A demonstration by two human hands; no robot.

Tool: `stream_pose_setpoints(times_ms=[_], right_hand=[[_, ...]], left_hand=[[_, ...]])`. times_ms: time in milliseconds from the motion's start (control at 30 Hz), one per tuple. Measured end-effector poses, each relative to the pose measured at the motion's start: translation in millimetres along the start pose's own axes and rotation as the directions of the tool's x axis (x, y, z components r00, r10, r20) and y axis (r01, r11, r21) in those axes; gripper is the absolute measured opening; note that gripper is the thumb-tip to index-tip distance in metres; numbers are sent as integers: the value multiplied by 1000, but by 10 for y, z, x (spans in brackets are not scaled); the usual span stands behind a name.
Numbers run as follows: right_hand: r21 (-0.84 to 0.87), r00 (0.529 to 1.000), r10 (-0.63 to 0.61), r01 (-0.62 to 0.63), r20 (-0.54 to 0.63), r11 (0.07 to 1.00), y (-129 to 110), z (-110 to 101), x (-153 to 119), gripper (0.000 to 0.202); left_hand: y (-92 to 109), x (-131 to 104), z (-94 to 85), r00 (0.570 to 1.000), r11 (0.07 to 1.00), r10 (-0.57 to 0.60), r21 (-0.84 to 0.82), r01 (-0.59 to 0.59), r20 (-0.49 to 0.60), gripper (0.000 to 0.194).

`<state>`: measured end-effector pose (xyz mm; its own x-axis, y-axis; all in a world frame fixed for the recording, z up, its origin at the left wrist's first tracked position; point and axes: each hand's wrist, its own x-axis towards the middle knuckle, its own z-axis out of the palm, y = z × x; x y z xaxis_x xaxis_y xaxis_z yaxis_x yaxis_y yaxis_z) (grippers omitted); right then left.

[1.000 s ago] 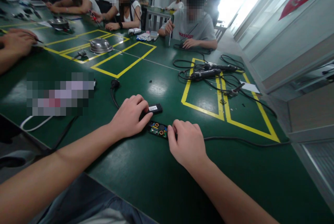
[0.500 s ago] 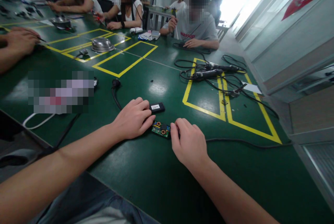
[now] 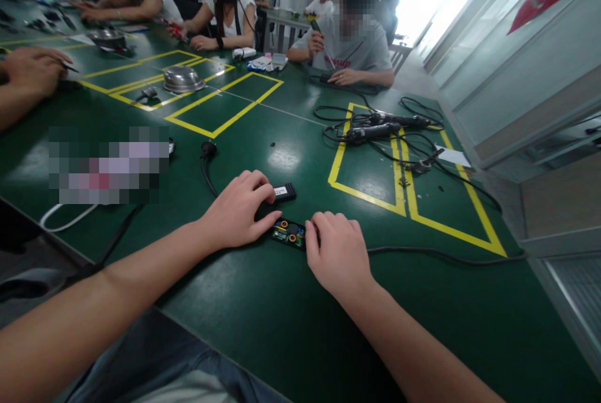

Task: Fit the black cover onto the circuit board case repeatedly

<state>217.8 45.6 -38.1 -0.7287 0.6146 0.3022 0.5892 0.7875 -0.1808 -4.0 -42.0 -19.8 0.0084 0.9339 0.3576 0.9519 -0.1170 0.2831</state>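
A green circuit board (image 3: pixel 288 233) with copper-coloured rings sits in a dark shallow casing low over the green table. My right hand (image 3: pixel 339 249) is closed at the board's right end, thumb and fingers around that end and partly hiding it. At the left end lies the thumb of my left hand (image 3: pixel 241 210). That hand is open, a gap showing between thumb and forefinger. Its fingertips reach the left end of a black cover (image 3: pixel 285 191) with a white label, just behind the board. Whether they touch the cover, I cannot tell.
A black plug (image 3: pixel 208 151) on a cable lies ahead of my left hand. Dark corded tools (image 3: pixel 375 132) lie at the right among yellow tape lines. A metal bowl (image 3: pixel 183 79) stands farther back. Several people sit around the table; one (image 3: pixel 350 46) holds a green-handled tool.
My left thumb and forefinger have spread apart, and the fingers now cover more of the labelled black cover. My right hand stays at the board's end. The person opposite has shifted the tool.
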Motion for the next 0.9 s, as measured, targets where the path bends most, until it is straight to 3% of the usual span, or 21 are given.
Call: stream_pose_setpoints(times_ms=[133, 333, 400, 467, 633, 800, 900], right_hand=[[12, 1000, 0, 0, 5, 1000, 11, 0, -1, 29], [78, 1000, 16, -17, 13, 997, 29, -2, 6, 32], [113, 999, 32, -33, 10, 993, 36, 2, 9, 32], [160, 999, 49, -49, 2, 986, 46, 9, 11, 28], [261, 996, 84, -78, -10, 962, 82, 13, 7, 15], [296, 996, 85, -83, 6, 952, 90, -12, 13, 14], [290, 997, 79, -79, 11, 954, 82, -23, 18, 17]], left_hand=[[-53, 12, 35, 996, 994, -65, -86, 60, -53, 38], [-164, 43, 101, 980, 969, -201, -147, 199, 5, 43], [-154, 32, 83, 990, 979, -138, -159, 131, -36, 40], [-118, 8, 50, 996, 985, -5, -171, -10, -86, 36], [-24, -52, 1, 947, 935, 295, -169, -313, -125, 37], [-17, -62, 24, 919, 904, 391, -173, -392, -42, 32], [-15, -66, 20, 912, 893, 407, -189, -409, -50, 34]])
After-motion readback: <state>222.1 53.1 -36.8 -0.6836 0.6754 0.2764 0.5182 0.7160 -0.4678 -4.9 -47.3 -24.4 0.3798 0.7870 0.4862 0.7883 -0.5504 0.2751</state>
